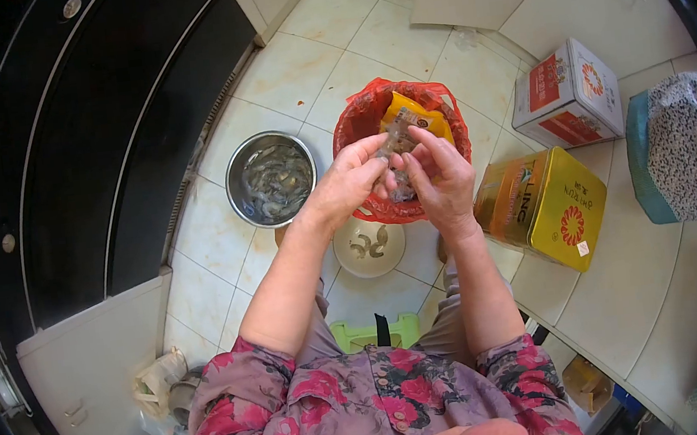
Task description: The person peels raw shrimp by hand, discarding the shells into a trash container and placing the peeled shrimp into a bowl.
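My left hand and my right hand are close together above a bin lined with a red bag. Between their fingertips is a small greyish shrimp, pinched from both sides. In the bin lie a yellow packet and greyish scraps, partly hidden by my hands. To the left, a steel bowl holds many grey shrimp in liquid. Below the hands, a white bowl on the floor contains several peeled-looking shrimp.
A white and red carton and a yellow tin stand to the right, near a patterned cloth cover. A green stool is beneath me. Black cabinet fronts line the left; plastic bags lie lower left.
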`<state>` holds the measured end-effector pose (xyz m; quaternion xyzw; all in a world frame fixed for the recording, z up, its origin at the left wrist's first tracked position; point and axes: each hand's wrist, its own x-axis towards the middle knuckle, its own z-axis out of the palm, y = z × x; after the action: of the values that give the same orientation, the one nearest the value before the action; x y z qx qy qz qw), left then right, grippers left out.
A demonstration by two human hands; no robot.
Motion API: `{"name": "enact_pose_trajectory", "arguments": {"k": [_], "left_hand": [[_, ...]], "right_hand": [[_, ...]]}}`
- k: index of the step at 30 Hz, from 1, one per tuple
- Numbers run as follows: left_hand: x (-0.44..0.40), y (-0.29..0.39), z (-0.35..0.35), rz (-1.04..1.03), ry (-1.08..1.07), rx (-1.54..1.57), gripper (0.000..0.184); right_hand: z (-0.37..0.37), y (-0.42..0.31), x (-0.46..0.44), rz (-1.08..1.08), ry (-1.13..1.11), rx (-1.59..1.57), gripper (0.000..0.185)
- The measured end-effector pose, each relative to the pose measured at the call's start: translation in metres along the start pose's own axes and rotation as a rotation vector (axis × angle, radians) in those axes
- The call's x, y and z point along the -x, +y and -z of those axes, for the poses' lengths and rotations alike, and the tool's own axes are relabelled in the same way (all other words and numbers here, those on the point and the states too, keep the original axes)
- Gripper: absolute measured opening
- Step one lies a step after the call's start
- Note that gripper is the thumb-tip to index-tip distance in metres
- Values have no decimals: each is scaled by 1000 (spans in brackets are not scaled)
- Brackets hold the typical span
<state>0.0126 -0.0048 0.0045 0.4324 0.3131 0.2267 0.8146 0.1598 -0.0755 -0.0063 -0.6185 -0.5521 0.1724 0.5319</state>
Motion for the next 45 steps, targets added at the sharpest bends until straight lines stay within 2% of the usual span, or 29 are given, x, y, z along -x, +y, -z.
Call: {"name": "enact_pose_trajectory", "arguments": {"k": [3, 5, 9, 14, 18, 24, 29, 34, 36, 45], "left_hand": [[2, -3, -1, 4, -33, -85, 41], [6, 2, -4, 62, 27, -154, 41], [2, -6, 2, 97, -13, -175, 41], [0, -14, -2, -105, 10, -363, 37], [0, -13, 1, -142, -61, -372, 33], [2, -9, 5, 49, -111, -240, 25], [4, -2, 5, 139, -26, -178, 24], [5, 0, -4, 126, -10, -235, 24], [4, 0, -5, 104, -5, -251, 24], [1, -7, -1, 128, -4, -256, 24]], "right_hand": [[1, -1, -1, -13, -95, 21, 40], [2, -2, 0, -3, -141, 50, 38], [0, 6, 3, -3, -192, 93, 34], [-5, 2, 6, -76, -190, 54, 28], [-6, 7, 9, -100, -191, 91, 24], [-4, 9, 8, -63, -213, 136, 22], [0, 4, 6, -129, -294, 10, 23], [-1, 3, 7, -93, -286, 113, 23], [-4, 3, 8, -15, -223, 218, 22], [-1, 5, 5, -12, -276, 296, 15]]}}
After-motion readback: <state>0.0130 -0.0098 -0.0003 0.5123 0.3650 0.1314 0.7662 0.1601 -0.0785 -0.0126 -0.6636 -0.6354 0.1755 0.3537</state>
